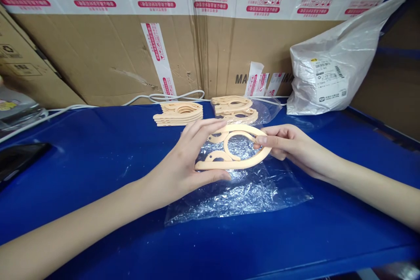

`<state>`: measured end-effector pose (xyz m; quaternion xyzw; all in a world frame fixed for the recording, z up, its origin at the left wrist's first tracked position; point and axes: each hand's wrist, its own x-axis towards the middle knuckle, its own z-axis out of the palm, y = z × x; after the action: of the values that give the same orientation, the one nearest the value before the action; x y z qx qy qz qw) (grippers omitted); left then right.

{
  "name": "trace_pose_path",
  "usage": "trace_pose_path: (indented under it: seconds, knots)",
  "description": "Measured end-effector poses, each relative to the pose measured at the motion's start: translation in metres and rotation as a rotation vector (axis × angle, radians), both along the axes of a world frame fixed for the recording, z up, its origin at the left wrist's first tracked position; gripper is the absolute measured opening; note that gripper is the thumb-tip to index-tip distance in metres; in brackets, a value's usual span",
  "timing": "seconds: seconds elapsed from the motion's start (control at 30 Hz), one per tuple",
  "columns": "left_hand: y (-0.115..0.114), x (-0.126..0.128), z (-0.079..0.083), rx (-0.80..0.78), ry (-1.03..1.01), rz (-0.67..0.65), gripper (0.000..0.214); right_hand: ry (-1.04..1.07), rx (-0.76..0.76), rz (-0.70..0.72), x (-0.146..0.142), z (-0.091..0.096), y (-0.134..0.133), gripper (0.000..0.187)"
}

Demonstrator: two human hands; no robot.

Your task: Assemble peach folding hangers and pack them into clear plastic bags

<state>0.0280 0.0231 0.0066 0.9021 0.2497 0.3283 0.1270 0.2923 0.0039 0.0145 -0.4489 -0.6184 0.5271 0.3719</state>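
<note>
A cream plastic folding hanger (pixel 254 162), folded into a pointed oval, is held between my two hands just above the clear plastic bag (pixel 236 201). My left hand (pixel 187 153) wraps its left end, fingers along the top edge and thumb along the bottom. My right hand (pixel 282 141) pinches the rounded right end between thumb and fingers. Behind them, a neat stack of similar folded hangers (pixel 179 116) lies to the left. More hangers (pixel 234 106) lie to its right, partly on or in clear film.
A large taped cardboard box (pixel 114 52) stands along the back of the blue table (pixel 108 227). At the back right sits a white parcel bag (pixel 331 65) with a label. A white cable (pixel 138 98) runs along the box's foot. A dark flat object (pixel 19 162) lies at the left edge.
</note>
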Motion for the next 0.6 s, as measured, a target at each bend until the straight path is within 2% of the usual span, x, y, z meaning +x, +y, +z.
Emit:
trace_pose_path:
  seconds: [0.37,0.6]
  knots:
    - [0.0044,-0.003,-0.0044,-0.074,0.031,-0.002,0.07,0.006,-0.05,0.045,0.0,-0.0007,-0.0016,0.033]
    - [0.0055,-0.0058,-0.0101,-0.108,0.143,0.014,0.087,0.003,-0.037,0.059,0.0017,-0.0034,0.0023,0.033]
